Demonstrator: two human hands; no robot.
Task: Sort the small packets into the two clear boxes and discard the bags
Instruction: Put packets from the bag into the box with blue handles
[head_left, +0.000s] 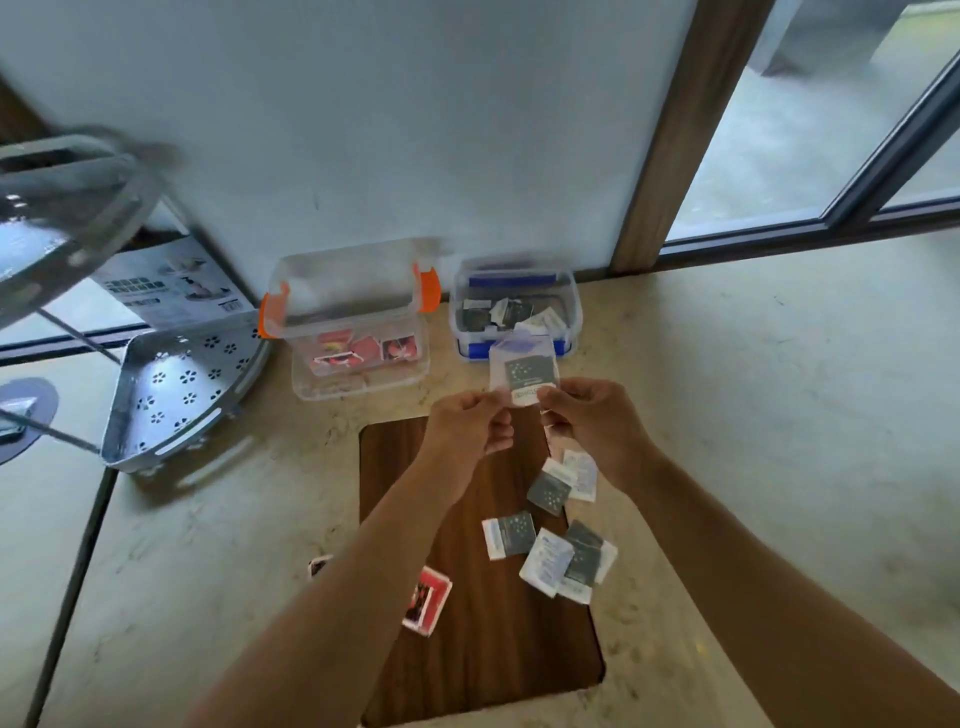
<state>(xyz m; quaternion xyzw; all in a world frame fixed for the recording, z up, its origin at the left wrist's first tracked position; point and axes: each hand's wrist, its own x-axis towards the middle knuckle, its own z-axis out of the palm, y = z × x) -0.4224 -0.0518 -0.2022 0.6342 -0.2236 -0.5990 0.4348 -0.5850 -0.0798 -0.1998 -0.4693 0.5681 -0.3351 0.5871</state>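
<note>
I can read no text, print on the dark packets (549, 492) at my five o'clock too blurred, lettering and barcode on the cardboard box (171, 291) at ten o'clock illegible

Bare floor (753, 415) lies right of the boxes (514, 306); a metal rack (176, 395) crowds their left.

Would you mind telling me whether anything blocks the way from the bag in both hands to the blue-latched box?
Nothing visible does: the bag sits just in front of the open, lidless blue-latched box.
</note>
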